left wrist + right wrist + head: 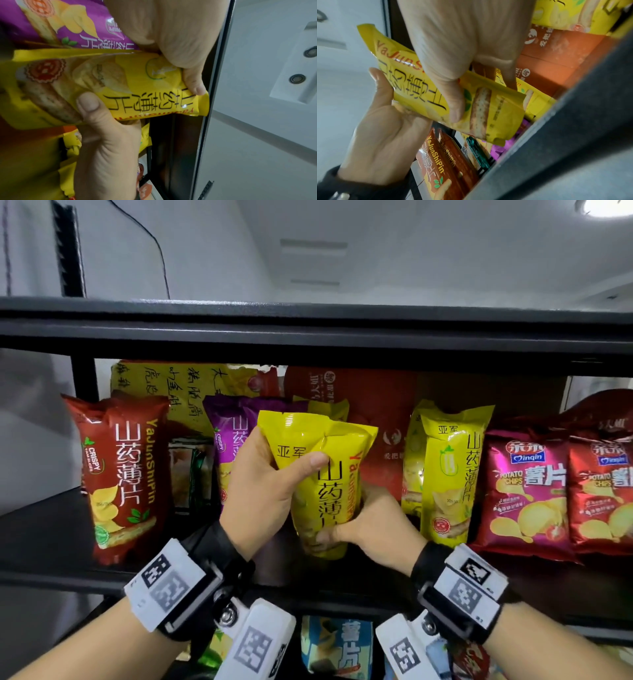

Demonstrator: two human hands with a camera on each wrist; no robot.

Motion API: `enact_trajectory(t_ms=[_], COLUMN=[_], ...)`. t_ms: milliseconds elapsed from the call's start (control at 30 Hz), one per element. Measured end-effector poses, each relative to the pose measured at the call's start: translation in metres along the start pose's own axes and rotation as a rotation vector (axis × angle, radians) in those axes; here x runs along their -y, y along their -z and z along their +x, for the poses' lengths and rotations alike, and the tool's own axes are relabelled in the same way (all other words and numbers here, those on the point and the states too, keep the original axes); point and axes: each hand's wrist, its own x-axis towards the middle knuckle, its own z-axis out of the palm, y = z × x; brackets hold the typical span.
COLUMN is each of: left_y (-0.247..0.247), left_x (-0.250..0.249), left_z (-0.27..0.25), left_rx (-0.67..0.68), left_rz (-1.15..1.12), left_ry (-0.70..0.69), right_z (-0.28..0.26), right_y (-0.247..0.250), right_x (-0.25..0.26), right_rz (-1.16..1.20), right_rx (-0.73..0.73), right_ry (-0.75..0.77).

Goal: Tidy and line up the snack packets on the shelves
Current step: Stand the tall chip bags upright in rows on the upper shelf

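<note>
Black shelf (308,337), yellow packet (322,484) upright, left hand (263,491) grip clasping top, right hand (373,529) clasping bottom

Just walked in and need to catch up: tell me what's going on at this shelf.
A person is tidying snack packets on a black shelf. Both hands hold one yellow packet in front of the row: the left hand grips its upper part with the thumb across the front, and the right hand holds its lower end. It is not yet set in line. A purple packet stands just behind it, a brown-red packet to the left, another yellow one and red potato chip bags to the right.
</note>
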Motion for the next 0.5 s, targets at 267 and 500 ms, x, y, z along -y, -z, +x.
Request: enact_trajectory(t_ms=[267, 500], left_y=[0.059, 0.134], left_x=[-0.009, -0.013], left_z=[0.002, 0.01], left_rx=[-0.216, -0.504], left_rz=[0.437, 0.634], left_ry=[-0.055, -0.167], right_z=[0.038, 0.076], right_y=[-0.001, -0.012], right_x=[-0.02, -0.031], right_rz=[-0.032, -0.208], right_rx=[-0.127, -0.253], right_ry=[-0.208, -0.4])
